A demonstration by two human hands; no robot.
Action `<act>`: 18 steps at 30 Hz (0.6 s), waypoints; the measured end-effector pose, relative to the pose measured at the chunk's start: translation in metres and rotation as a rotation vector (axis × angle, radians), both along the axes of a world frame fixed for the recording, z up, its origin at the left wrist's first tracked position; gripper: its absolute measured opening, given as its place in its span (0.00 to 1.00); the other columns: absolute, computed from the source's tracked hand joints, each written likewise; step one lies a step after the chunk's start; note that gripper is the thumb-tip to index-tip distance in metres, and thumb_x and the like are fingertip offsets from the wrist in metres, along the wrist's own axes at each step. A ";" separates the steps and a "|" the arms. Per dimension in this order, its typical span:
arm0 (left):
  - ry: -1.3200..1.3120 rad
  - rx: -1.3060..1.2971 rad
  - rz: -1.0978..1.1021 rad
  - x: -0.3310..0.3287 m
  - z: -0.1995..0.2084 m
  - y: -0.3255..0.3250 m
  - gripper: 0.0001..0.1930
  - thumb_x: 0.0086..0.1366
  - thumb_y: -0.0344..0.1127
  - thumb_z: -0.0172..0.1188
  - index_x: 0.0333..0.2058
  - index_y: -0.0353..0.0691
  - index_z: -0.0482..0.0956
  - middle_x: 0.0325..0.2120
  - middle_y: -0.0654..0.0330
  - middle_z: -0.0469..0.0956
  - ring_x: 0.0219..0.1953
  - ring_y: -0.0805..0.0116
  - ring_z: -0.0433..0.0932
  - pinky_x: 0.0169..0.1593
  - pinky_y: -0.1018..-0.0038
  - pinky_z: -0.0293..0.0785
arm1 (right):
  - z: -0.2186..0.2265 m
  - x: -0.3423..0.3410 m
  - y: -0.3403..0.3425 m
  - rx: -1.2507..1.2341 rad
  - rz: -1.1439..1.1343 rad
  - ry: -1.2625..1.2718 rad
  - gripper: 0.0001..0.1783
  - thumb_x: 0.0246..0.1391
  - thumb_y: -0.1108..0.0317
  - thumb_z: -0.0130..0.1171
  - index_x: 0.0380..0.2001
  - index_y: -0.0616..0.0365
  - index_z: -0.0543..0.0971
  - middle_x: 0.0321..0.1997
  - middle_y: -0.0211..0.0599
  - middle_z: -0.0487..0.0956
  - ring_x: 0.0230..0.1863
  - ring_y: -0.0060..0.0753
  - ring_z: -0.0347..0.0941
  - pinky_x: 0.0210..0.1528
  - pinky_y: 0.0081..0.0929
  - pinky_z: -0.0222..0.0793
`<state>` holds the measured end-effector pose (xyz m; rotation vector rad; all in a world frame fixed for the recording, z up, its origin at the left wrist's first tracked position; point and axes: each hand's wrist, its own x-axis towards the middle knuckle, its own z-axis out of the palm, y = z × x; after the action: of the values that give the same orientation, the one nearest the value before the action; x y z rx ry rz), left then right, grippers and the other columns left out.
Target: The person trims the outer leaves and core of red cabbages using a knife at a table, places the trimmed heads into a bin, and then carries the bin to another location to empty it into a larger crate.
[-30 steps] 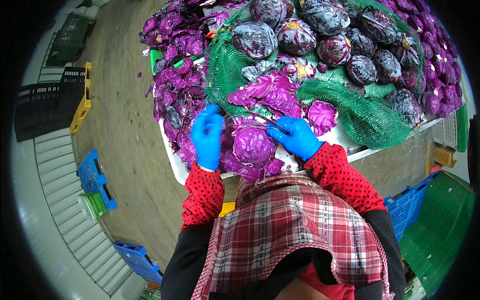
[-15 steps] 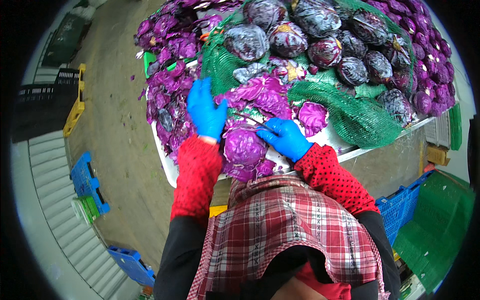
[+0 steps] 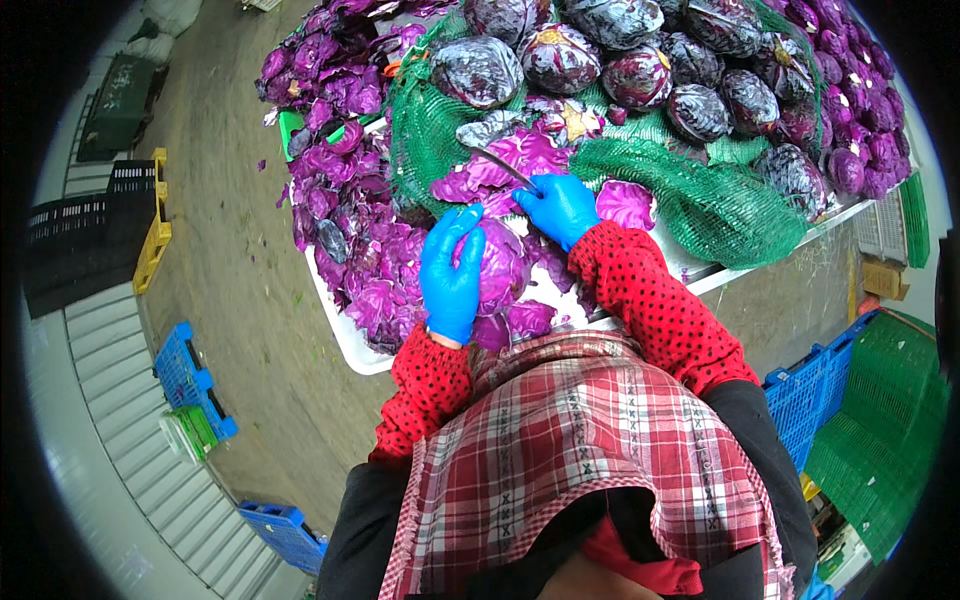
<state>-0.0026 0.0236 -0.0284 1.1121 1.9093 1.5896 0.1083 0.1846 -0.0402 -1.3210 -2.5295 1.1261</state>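
A peeled red cabbage (image 3: 505,268) lies near the table's front edge, with loose purple leaves around its base. My left hand (image 3: 450,275), in a blue glove, is against the cabbage's left side, fingers stretched and thumb apart. Whether it presses on the cabbage, I cannot tell. My right hand (image 3: 562,210), gloved alike, is closed round the handle of a knife (image 3: 500,166). The dark, thin blade points up and left, above loose cabbage leaves (image 3: 530,155). Just right of that hand lies a single cupped leaf (image 3: 627,204).
Unpeeled dark cabbages (image 3: 560,58) sit on green netting (image 3: 700,205) at the back. Peeled cabbages (image 3: 850,130) are heaped far right. Stripped leaves (image 3: 345,190) pile up on the left. The white table (image 3: 358,350) ends before my checked apron. Blue pallets (image 3: 190,375) stand on the left.
My left hand has come down and right, from the leaf pile to the cabbage. My right hand has lifted the knife up and away from the cabbage, its blade now tilted upward.
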 end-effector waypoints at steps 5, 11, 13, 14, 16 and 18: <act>-0.344 -0.034 0.124 0.003 0.000 0.007 0.11 0.66 0.32 0.57 0.43 0.33 0.80 0.44 0.56 0.79 0.47 0.69 0.75 0.53 0.73 0.69 | 0.001 -0.003 0.000 0.044 -0.074 -0.003 0.19 0.51 0.50 0.59 0.27 0.57 0.82 0.26 0.51 0.79 0.30 0.56 0.77 0.35 0.50 0.72; -0.429 -0.083 0.209 0.034 -0.035 -0.007 0.15 0.70 0.36 0.51 0.49 0.32 0.76 0.47 0.56 0.77 0.49 0.70 0.72 0.56 0.73 0.66 | 0.001 0.031 -0.006 -0.155 -0.197 0.137 0.23 0.48 0.47 0.63 0.33 0.60 0.82 0.27 0.53 0.79 0.33 0.54 0.78 0.37 0.45 0.72; -0.408 0.004 0.132 0.044 -0.035 -0.004 0.18 0.72 0.37 0.47 0.54 0.31 0.72 0.51 0.54 0.74 0.53 0.68 0.71 0.59 0.72 0.64 | 0.034 0.045 -0.019 -0.048 -0.142 0.180 0.30 0.45 0.44 0.65 0.41 0.60 0.79 0.34 0.53 0.79 0.36 0.54 0.78 0.39 0.45 0.73; -0.413 -0.027 0.123 0.046 -0.035 -0.003 0.18 0.72 0.37 0.47 0.54 0.31 0.72 0.51 0.53 0.74 0.53 0.67 0.71 0.59 0.72 0.64 | 0.057 0.054 -0.034 0.055 -0.090 0.197 0.36 0.43 0.41 0.67 0.47 0.60 0.77 0.40 0.54 0.79 0.39 0.54 0.78 0.40 0.45 0.73; -0.426 -0.082 0.094 0.056 -0.028 0.002 0.18 0.72 0.37 0.47 0.55 0.31 0.71 0.51 0.53 0.74 0.53 0.66 0.71 0.59 0.71 0.64 | 0.073 0.080 -0.059 0.122 -0.043 0.077 0.51 0.37 0.37 0.69 0.58 0.62 0.67 0.53 0.55 0.74 0.46 0.55 0.77 0.45 0.45 0.73; -0.432 -0.101 0.086 0.062 -0.023 0.008 0.19 0.72 0.37 0.47 0.55 0.31 0.70 0.52 0.52 0.74 0.53 0.66 0.71 0.58 0.71 0.65 | 0.076 0.093 -0.078 0.007 -0.033 0.045 0.58 0.30 0.41 0.75 0.61 0.63 0.64 0.57 0.54 0.71 0.56 0.52 0.71 0.56 0.40 0.69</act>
<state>0.0597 0.0315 -0.0512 0.5906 1.7382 1.6013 0.2013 0.1066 0.0361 -1.3156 -2.4689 1.1262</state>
